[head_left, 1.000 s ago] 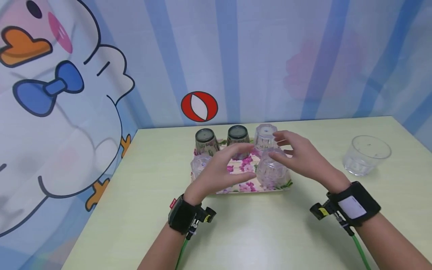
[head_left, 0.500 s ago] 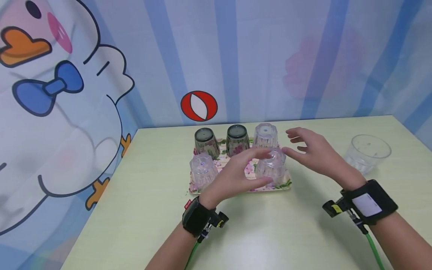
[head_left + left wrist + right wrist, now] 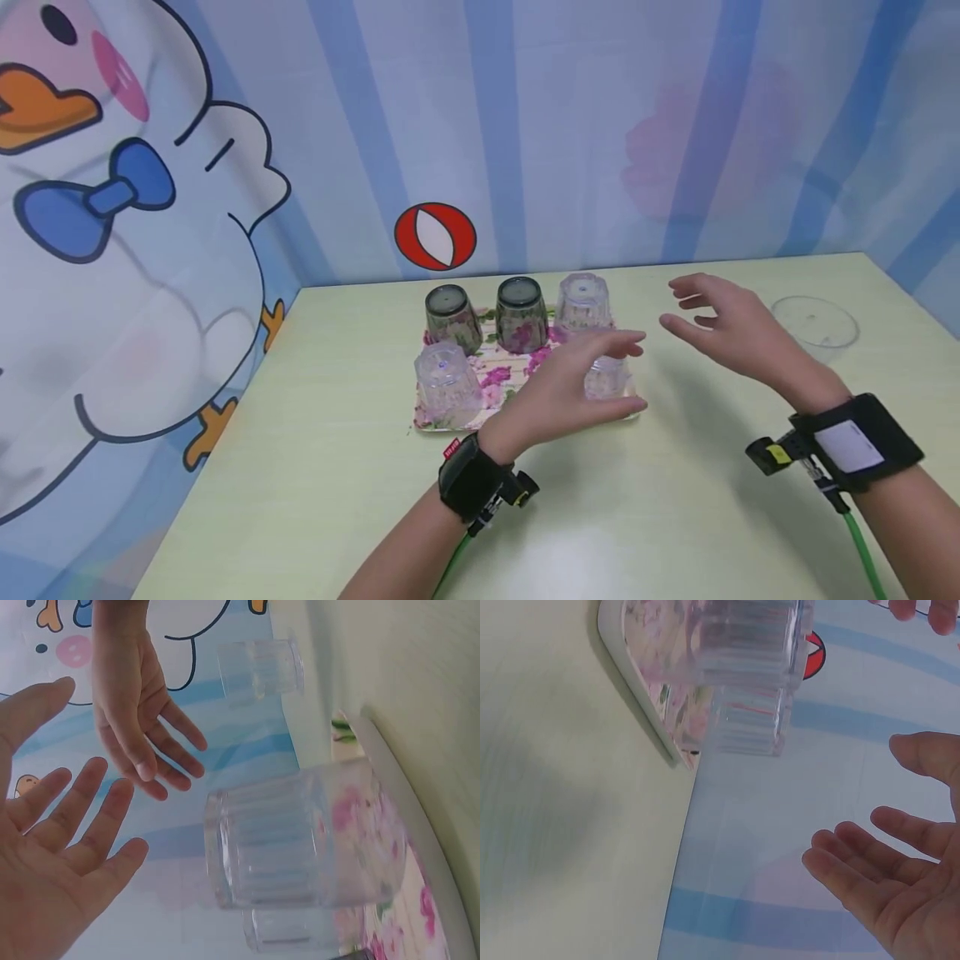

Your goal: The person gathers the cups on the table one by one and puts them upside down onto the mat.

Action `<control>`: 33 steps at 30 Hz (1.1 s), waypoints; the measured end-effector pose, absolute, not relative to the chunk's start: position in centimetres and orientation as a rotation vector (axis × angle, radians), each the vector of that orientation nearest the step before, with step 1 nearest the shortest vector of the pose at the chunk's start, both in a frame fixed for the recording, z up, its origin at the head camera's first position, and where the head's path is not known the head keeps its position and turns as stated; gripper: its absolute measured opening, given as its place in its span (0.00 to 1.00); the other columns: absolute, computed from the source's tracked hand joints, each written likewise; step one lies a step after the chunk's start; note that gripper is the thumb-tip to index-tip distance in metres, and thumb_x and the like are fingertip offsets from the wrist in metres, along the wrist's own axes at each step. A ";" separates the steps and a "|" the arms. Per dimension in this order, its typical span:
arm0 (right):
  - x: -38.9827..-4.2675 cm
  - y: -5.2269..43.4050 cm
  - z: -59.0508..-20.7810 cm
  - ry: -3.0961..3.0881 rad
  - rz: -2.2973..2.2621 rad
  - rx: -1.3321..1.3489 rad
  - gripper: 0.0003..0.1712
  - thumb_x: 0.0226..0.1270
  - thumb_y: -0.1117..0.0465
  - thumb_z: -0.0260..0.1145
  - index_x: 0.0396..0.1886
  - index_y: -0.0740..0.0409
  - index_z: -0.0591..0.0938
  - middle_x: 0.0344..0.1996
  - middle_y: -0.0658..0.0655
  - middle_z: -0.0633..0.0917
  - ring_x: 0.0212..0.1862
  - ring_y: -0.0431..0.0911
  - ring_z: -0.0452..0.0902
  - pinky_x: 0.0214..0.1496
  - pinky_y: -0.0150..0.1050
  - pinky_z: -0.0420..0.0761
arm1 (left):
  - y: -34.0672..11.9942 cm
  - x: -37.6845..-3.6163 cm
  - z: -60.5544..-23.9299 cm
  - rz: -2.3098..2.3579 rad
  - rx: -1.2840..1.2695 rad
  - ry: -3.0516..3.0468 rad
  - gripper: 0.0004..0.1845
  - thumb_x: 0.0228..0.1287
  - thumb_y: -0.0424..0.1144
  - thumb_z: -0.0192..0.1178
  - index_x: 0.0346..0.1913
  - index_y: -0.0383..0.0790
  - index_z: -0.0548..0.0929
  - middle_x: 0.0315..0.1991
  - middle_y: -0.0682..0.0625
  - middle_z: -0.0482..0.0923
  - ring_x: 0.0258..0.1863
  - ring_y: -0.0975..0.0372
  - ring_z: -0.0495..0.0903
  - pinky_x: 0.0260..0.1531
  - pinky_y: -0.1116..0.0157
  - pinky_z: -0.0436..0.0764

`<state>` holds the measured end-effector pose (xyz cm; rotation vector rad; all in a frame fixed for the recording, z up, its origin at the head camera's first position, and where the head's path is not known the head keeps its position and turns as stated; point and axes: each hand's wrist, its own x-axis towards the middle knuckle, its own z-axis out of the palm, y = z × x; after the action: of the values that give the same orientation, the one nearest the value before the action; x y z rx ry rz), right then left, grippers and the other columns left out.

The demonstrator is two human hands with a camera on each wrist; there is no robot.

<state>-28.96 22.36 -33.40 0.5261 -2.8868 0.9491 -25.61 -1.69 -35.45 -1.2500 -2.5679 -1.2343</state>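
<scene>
My left hand (image 3: 562, 392) hovers over the front right part of a flowered tray (image 3: 498, 379), fingers spread and holding nothing. Behind it, partly hidden, a clear glass (image 3: 606, 379) stands upside down on the tray. My right hand (image 3: 731, 329) is in the air to the right of the tray, fingers loosely bent and empty. A wide clear glass (image 3: 816, 321) stands upright on the table behind the right hand, its lower part covered by that hand and wrist. In the left wrist view the upside-down glass (image 3: 277, 840) stands close by the left hand's fingers.
Two smoky dark glasses (image 3: 522, 317) and a clear glass (image 3: 583, 302) stand upside down along the tray's back. Another clear glass (image 3: 447, 379) is at its front left. A printed curtain (image 3: 570, 125) rises behind the pale table (image 3: 315, 467).
Both hands have moved to the right, away from over the tray's left and middle. The front left glass has come into full view; the front right glass is now partly covered.
</scene>
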 end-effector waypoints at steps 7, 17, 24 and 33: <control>-29.2 23.7 -32.9 -2.895 0.909 0.469 0.33 0.70 0.50 0.60 0.65 0.66 0.67 0.61 0.70 0.73 0.61 0.65 0.72 0.60 0.62 0.74 | 1.4 -26.0 -35.7 -1.144 -1.301 -2.552 0.35 0.60 0.47 0.66 0.69 0.46 0.66 0.57 0.53 0.79 0.59 0.66 0.76 0.59 0.78 0.73; -30.0 27.1 -33.6 -2.929 0.835 0.399 0.34 0.69 0.50 0.60 0.65 0.69 0.66 0.60 0.73 0.73 0.60 0.67 0.71 0.60 0.64 0.73 | 6.0 -26.4 -37.0 -1.091 -1.306 -2.597 0.33 0.62 0.46 0.64 0.68 0.47 0.67 0.58 0.54 0.78 0.57 0.69 0.77 0.56 0.85 0.70; -30.6 29.0 -34.6 -2.947 0.787 0.372 0.32 0.71 0.50 0.58 0.63 0.71 0.68 0.59 0.74 0.73 0.58 0.68 0.72 0.59 0.64 0.74 | 7.9 -26.9 -38.1 -1.111 -1.286 -2.642 0.31 0.64 0.46 0.62 0.69 0.48 0.66 0.60 0.55 0.76 0.57 0.69 0.77 0.54 0.86 0.70; -31.1 31.5 -35.3 -2.938 0.718 0.352 0.32 0.72 0.49 0.56 0.62 0.72 0.70 0.57 0.75 0.74 0.57 0.68 0.71 0.58 0.66 0.73 | 9.4 -26.9 -39.6 -1.119 -1.228 -2.650 0.30 0.65 0.45 0.61 0.69 0.50 0.66 0.59 0.56 0.76 0.55 0.71 0.78 0.52 0.86 0.71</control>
<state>-31.05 31.55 -35.27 0.3519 -2.9385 0.7179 -26.91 9.41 -39.62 -1.2277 -2.6500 -1.1189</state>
